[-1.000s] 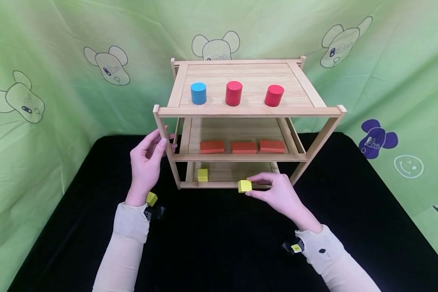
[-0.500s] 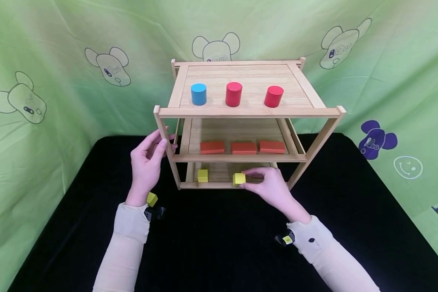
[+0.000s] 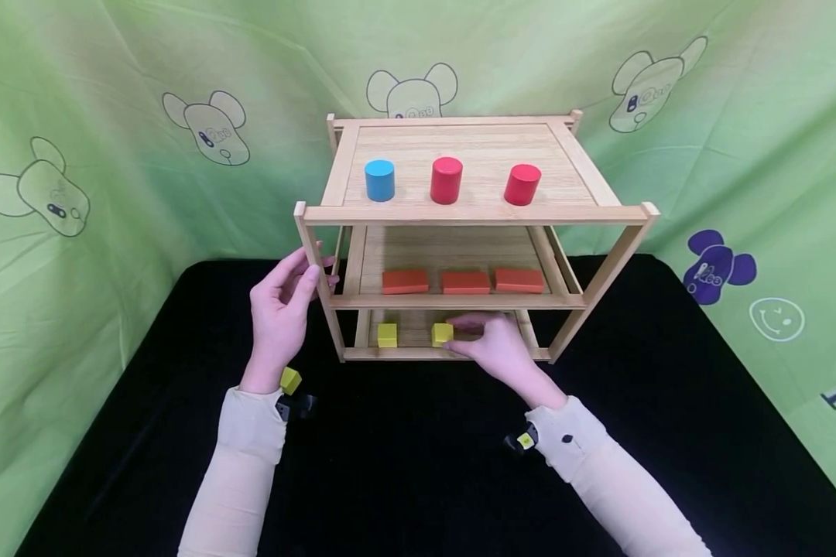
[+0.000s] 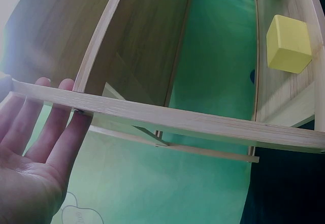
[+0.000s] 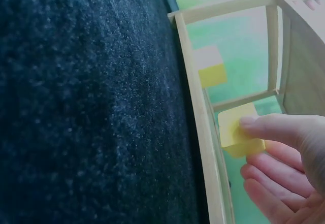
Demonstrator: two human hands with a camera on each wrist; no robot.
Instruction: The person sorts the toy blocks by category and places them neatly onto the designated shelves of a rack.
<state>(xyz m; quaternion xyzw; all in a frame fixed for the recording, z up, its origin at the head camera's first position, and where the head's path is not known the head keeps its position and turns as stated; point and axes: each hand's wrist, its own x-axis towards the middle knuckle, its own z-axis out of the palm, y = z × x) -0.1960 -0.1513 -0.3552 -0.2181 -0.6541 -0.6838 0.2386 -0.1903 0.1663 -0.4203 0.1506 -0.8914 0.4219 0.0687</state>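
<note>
A small three-tier wooden shelf (image 3: 460, 213) stands on the black cloth. In the head view my left hand (image 3: 279, 313) holds its front left post, thumb on the near side and fingers passing behind. The left wrist view shows those fingers (image 4: 58, 127) crossing behind the post (image 4: 167, 113). At the bottom tier, my right hand (image 3: 498, 344) pinches a yellow cube (image 3: 442, 334) between thumb and fingers, just inside the front rail. The right wrist view has the thumb on top of this cube (image 5: 236, 127). A second yellow cube (image 3: 387, 335) sits to its left on the bottom tier.
Three red-orange blocks (image 3: 466, 283) lie in a row along the middle tier. The top board carries a blue cylinder (image 3: 379, 181) and two red cylinders (image 3: 446, 181). Behind hangs a green printed curtain (image 3: 272, 62).
My right hand has moved left and inward with the yellow cube, from in front of the bottom rail to over the bottom tier. The left hand stays at the post.
</note>
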